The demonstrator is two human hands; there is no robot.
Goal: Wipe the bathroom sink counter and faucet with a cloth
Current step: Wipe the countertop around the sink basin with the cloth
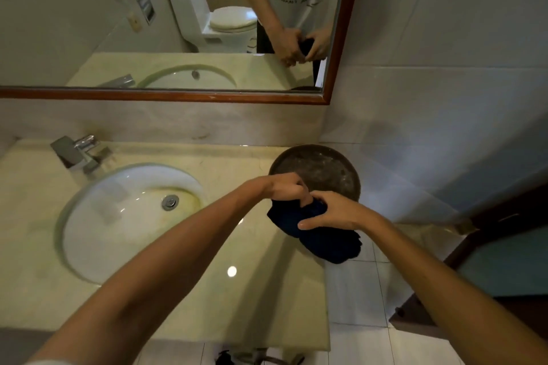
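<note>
cloth: dark blue cloth [314, 231], bunched above the counter's [252, 290] right edge, before a round dark basin [320, 166].
hands: left hand [286, 188] and right hand [333, 210], fingers curled shut on it.
handling: likely soft, light, floppy; best gathered into a pad.

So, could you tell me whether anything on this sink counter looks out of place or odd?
Yes: a dark round tray in the counter's back right corner looks dusty or spotted, and its edge overhangs the counter's right side. The basin shows yellowish staining around the drain.
</note>
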